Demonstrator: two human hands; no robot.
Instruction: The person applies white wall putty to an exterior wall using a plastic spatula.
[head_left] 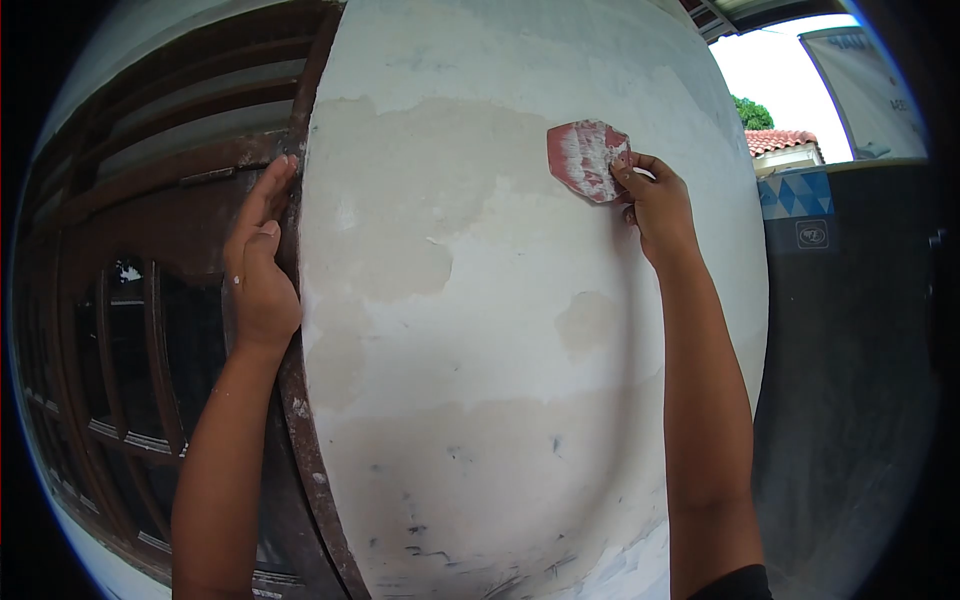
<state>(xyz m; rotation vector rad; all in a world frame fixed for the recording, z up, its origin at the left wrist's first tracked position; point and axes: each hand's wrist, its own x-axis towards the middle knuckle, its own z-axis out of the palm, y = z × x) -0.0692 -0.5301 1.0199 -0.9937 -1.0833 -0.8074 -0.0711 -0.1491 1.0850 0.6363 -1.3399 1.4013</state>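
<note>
My right hand [660, 205] pinches a flat red putty spreader [575, 160] by its right edge, thumb on the near face. White putty is smeared over much of that face. The spreader is up against the upper part of a white wall [520, 350], beside a large damp-looking beige patch [420, 170]. My left hand [265, 270] leans on the dark wooden frame [300, 400] at the wall's left edge. Its fingers are stretched upward and it holds nothing.
Left of the frame is a brown wooden door [150, 240] with glass panes and slats above. A dark panel [850, 380] with a blue-white sticker stands past the wall's right edge. Behind it are a red tiled roof [780, 140] and a hanging banner [865, 95].
</note>
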